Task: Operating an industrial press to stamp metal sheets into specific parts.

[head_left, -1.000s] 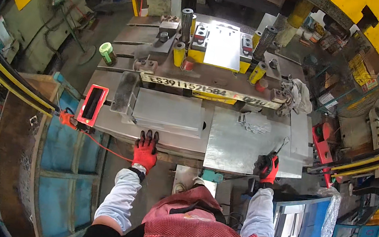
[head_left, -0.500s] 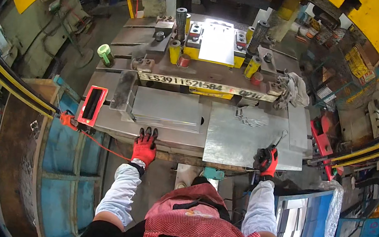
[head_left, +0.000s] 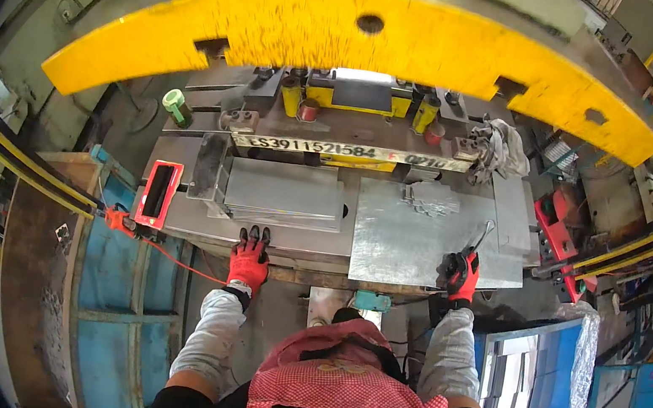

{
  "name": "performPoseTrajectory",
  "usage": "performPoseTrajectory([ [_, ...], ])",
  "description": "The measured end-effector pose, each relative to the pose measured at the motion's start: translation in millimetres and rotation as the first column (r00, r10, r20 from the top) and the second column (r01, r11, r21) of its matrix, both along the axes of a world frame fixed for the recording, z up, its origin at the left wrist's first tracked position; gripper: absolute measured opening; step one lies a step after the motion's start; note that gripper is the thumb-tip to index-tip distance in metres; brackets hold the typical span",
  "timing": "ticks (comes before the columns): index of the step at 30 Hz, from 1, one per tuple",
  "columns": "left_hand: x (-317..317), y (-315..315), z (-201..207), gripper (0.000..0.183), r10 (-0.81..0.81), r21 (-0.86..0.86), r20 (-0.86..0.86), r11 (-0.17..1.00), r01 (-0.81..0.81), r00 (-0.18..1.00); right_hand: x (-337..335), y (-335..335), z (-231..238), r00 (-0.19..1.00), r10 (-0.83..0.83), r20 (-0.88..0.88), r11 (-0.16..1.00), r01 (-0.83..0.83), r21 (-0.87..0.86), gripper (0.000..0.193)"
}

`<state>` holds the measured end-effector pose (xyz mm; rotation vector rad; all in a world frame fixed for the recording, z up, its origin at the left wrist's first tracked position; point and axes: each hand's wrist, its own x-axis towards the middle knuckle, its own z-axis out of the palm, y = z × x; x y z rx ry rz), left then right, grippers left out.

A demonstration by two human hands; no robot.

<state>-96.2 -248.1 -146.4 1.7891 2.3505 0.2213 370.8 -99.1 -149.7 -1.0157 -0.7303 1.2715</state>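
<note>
My left hand, in a red glove with black fingertips, lies on the front edge of the press table with its fingers spread. Just beyond it is a stack of flat sheet-metal pieces beside an upright steel block. My right hand, gloved alike, is closed round a thin metal hand tool pointing away from me; its exact kind is unclear. Beneath that hand is a large metal sheet, bearing small cut metal pieces. A metal sheet sits in the die, partly hidden by the yellow press ram.
A red-framed black device lies at the table's left, with a green-lidded container behind it. Grey rags hang at the right. A blue bin of metal pieces stands at lower right. Yellow-black guards flank both sides.
The yellow press ram has come down across the far view, covering the upper die and its posts. The die's sheet has gone from bright to shaded. Both hands stay nearly still.
</note>
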Motion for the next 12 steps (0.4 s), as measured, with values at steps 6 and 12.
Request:
performPoseTrajectory([
  [6,-1.3,0.6,-0.6,0.06,0.013,-0.035,0.039,0.999,-0.012,0.999,0.0,0.2,1.8,0.975,-0.04,0.217,0.999,0.032,0.043,0.016],
  [12,1.5,-0.6,3.5,0.068,0.002,-0.007,0.004,1.0,-0.002,1.0,2.7,0.6,0.9,0.995,0.097,-0.005,0.995,-0.097,0.022,0.017],
])
